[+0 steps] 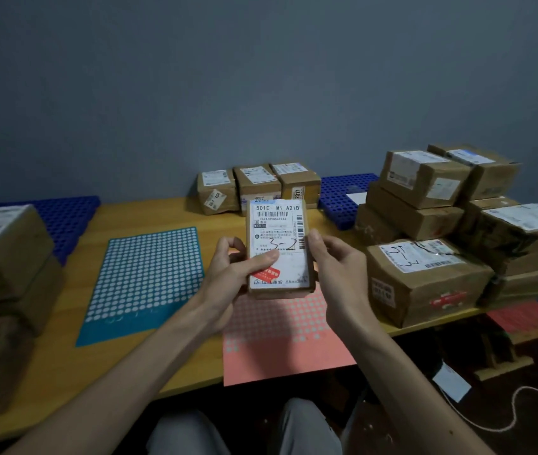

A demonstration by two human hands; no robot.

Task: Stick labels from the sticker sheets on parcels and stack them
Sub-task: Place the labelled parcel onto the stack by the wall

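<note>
At frame centre, a small brown cardboard parcel with a white label marked "3-2" (277, 247) is gripped by the left hand (231, 274), thumb on the label, and the right hand (336, 267). Below it lies a pink dotted sticker sheet (280, 339), and left of that a teal dotted sticker sheet (146, 277).

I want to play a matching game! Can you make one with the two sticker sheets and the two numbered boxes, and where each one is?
1 teal sticker sheet
2 pink sticker sheet
3 parcel marked 3-2
4 parcel marked 5-3

A gripped by left hand and right hand
B resting on the table, right side
C flat, left of the hands
D flat, beneath the held parcel

Pairs: 1-C, 2-D, 3-A, 4-B
</note>
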